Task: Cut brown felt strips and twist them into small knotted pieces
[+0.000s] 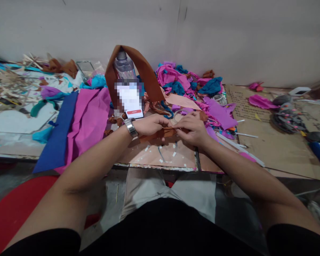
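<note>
Near the table's front edge, my left hand [151,125] and my right hand [193,129] meet over a brown strip of crepe paper [152,137]. Both hands are closed on it, fingertips almost touching; a watch sits on my left wrist. The strip lies low over the tabletop, partly covered by my fingers. Just beyond my left hand a lit phone [130,99] leans against a clear plastic bottle [124,67]. A wide brown band [145,67] arches over the bottle's cap and drops to the pile behind my hands.
Pink crepe sheets [89,106] and a dark blue sheet [58,131] hang over the front edge at left. Crumpled pink, teal and purple scraps [176,80] heap up against the wall. White sticks [240,147] and cardboard [272,149] lie at right. A red stool [21,209] stands below left.
</note>
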The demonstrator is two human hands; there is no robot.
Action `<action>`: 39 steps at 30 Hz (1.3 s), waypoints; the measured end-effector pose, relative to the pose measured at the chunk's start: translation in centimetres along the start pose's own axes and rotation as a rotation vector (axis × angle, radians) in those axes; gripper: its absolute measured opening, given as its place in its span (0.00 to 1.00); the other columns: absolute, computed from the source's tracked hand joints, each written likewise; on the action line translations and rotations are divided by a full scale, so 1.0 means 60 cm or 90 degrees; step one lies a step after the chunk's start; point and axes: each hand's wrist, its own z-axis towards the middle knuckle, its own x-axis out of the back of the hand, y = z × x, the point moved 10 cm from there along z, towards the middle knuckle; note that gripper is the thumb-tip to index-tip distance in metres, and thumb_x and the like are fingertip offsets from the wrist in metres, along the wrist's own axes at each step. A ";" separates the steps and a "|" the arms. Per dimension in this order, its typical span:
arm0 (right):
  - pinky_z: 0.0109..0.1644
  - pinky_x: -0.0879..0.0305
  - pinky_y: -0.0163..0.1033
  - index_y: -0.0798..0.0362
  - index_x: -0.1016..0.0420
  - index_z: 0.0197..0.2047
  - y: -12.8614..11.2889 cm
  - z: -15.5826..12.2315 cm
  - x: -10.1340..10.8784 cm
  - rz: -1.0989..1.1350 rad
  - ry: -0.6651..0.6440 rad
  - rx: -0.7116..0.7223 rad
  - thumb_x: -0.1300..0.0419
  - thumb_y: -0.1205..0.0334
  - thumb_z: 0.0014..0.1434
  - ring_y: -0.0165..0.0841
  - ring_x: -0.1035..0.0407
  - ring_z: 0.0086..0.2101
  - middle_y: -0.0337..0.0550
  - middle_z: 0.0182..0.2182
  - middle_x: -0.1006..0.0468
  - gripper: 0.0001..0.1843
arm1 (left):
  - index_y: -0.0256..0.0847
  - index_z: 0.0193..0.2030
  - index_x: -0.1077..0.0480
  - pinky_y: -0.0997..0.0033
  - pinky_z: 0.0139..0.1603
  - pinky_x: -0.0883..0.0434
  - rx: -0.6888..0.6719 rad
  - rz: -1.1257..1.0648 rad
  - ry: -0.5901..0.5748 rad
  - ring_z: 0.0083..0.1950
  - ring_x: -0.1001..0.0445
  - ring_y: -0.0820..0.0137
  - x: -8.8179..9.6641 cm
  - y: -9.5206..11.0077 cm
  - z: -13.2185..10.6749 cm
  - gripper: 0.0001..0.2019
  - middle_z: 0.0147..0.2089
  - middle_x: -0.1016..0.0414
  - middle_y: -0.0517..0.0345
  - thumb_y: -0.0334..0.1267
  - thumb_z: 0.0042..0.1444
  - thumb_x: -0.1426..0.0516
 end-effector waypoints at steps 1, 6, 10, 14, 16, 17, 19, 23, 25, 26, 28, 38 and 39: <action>0.53 0.32 0.53 0.43 0.13 0.43 0.001 0.000 0.000 0.001 0.000 -0.003 0.37 0.62 0.66 0.39 0.21 0.39 0.41 0.35 0.13 0.10 | 0.39 0.48 0.23 0.73 0.39 0.23 0.001 0.000 -0.005 0.33 0.18 0.71 0.000 -0.001 0.000 0.23 0.46 0.17 0.54 0.27 0.46 0.49; 0.51 0.31 0.52 0.43 0.13 0.44 0.002 -0.003 -0.004 -0.002 -0.009 -0.002 0.36 0.62 0.65 0.39 0.22 0.40 0.41 0.37 0.13 0.09 | 0.39 0.45 0.23 0.73 0.38 0.24 0.012 -0.012 -0.017 0.35 0.19 0.71 -0.008 -0.002 0.002 0.17 0.45 0.18 0.54 0.30 0.51 0.47; 0.55 0.33 0.54 0.43 0.14 0.43 -0.004 -0.002 -0.006 -0.010 -0.011 0.016 0.36 0.63 0.65 0.40 0.21 0.40 0.40 0.37 0.12 0.08 | 0.37 0.40 0.23 0.73 0.39 0.26 -0.010 0.015 0.057 0.35 0.22 0.70 0.004 0.003 0.006 0.13 0.40 0.18 0.53 0.44 0.64 0.44; 0.56 0.38 0.55 0.44 0.15 0.42 -0.008 0.000 -0.002 -0.036 -0.004 0.008 0.35 0.62 0.65 0.40 0.21 0.39 0.39 0.35 0.12 0.06 | 0.37 0.39 0.24 0.75 0.38 0.29 -0.020 0.067 0.053 0.34 0.24 0.72 0.003 0.002 0.009 0.20 0.36 0.20 0.54 0.52 0.68 0.45; 0.55 0.39 0.55 0.44 0.15 0.41 -0.008 0.001 0.001 -0.050 0.000 -0.002 0.35 0.60 0.65 0.40 0.22 0.39 0.39 0.35 0.12 0.05 | 0.37 0.38 0.24 0.76 0.34 0.32 -0.017 0.087 0.064 0.32 0.26 0.73 0.008 0.001 0.009 0.19 0.34 0.21 0.55 0.52 0.68 0.44; 0.55 0.39 0.55 0.45 0.16 0.41 -0.008 0.001 0.002 -0.054 0.001 -0.007 0.35 0.60 0.65 0.40 0.22 0.39 0.39 0.34 0.13 0.05 | 0.36 0.38 0.24 0.77 0.34 0.33 -0.016 0.095 0.072 0.32 0.27 0.74 0.011 0.000 0.008 0.19 0.34 0.21 0.55 0.51 0.68 0.43; 0.55 0.40 0.54 0.45 0.16 0.41 -0.010 0.002 0.002 -0.062 0.003 -0.006 0.35 0.60 0.65 0.40 0.22 0.39 0.38 0.34 0.13 0.05 | 0.36 0.38 0.23 0.76 0.33 0.34 -0.018 0.106 0.081 0.31 0.28 0.75 0.014 0.000 0.008 0.18 0.34 0.21 0.55 0.50 0.67 0.42; 0.55 0.42 0.54 0.46 0.17 0.40 -0.013 0.002 0.003 -0.076 0.011 0.006 0.34 0.60 0.65 0.39 0.22 0.39 0.37 0.33 0.14 0.03 | 0.36 0.39 0.22 0.75 0.36 0.32 -0.028 0.113 0.093 0.32 0.27 0.74 0.016 -0.001 0.009 0.18 0.35 0.20 0.55 0.51 0.65 0.41; 0.54 0.42 0.53 0.46 0.18 0.40 -0.014 0.002 0.004 -0.075 0.012 0.007 0.34 0.60 0.65 0.39 0.22 0.39 0.37 0.33 0.14 0.03 | 0.37 0.39 0.22 0.75 0.36 0.33 -0.029 0.137 0.109 0.32 0.28 0.74 0.020 -0.003 0.010 0.18 0.34 0.21 0.56 0.52 0.65 0.41; 0.54 0.42 0.53 0.47 0.18 0.40 -0.015 0.003 0.003 -0.074 0.010 0.005 0.34 0.60 0.65 0.39 0.23 0.39 0.37 0.33 0.14 0.03 | 0.37 0.39 0.21 0.75 0.36 0.34 -0.031 0.154 0.117 0.32 0.28 0.74 0.023 -0.002 0.010 0.18 0.34 0.21 0.57 0.52 0.65 0.41; 0.54 0.42 0.52 0.47 0.18 0.39 -0.015 0.004 0.002 -0.071 0.002 -0.001 0.34 0.60 0.65 0.39 0.23 0.40 0.38 0.33 0.15 0.03 | 0.37 0.38 0.21 0.74 0.36 0.35 -0.041 0.196 0.128 0.32 0.29 0.74 0.025 0.001 0.010 0.19 0.34 0.22 0.57 0.53 0.65 0.41; 0.57 0.43 0.54 0.48 0.20 0.39 0.001 0.002 -0.015 -0.070 -0.032 -0.031 0.35 0.61 0.66 0.42 0.24 0.48 0.43 0.43 0.15 0.03 | 0.38 0.37 0.20 0.72 0.37 0.37 -0.095 0.393 0.199 0.33 0.26 0.72 0.028 0.024 0.003 0.17 0.33 0.19 0.58 0.48 0.67 0.43; 0.57 0.43 0.54 0.48 0.20 0.39 0.004 0.002 -0.015 -0.074 -0.030 -0.039 0.35 0.61 0.66 0.43 0.25 0.48 0.43 0.45 0.15 0.03 | 0.38 0.37 0.20 0.71 0.37 0.37 -0.103 0.412 0.221 0.33 0.26 0.72 0.029 0.030 0.001 0.16 0.33 0.19 0.58 0.47 0.67 0.43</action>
